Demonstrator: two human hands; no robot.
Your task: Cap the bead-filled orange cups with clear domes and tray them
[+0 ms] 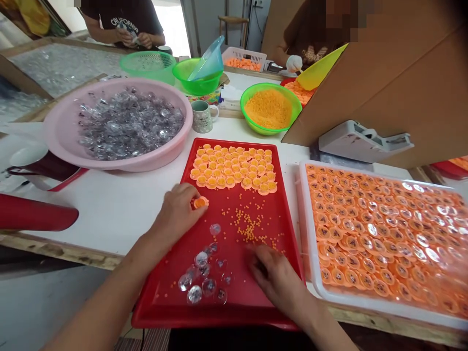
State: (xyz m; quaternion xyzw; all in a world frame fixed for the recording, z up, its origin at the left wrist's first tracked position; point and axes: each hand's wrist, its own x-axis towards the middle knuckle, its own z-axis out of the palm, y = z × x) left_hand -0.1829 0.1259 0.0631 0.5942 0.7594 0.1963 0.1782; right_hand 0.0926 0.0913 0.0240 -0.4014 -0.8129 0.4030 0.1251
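My left hand [179, 207] is closed, thumb and fingers pinching a small orange cup [201, 202] over the left side of the red tray [161, 302]. My right hand [280, 280] is low over the tray, just below a scatter of tiny orange beads [248, 229]. Its fingers are curled, but the tips are blurred, so whether they hold anything is unclear. At the tray's far end, rows of orange cups [234, 168] contain the same orange beads. Several clear plastic domes [209, 286] lie loose between my forearms.
Left of the tray stands a pink basin [54, 126] full of clear domes. A mug [202, 117] and a green bowl [271, 129] of orange beads stand behind it. On the right are a plastic box [305, 234] of orange cups and a tape dispenser [351, 141]. Two people work opposite.
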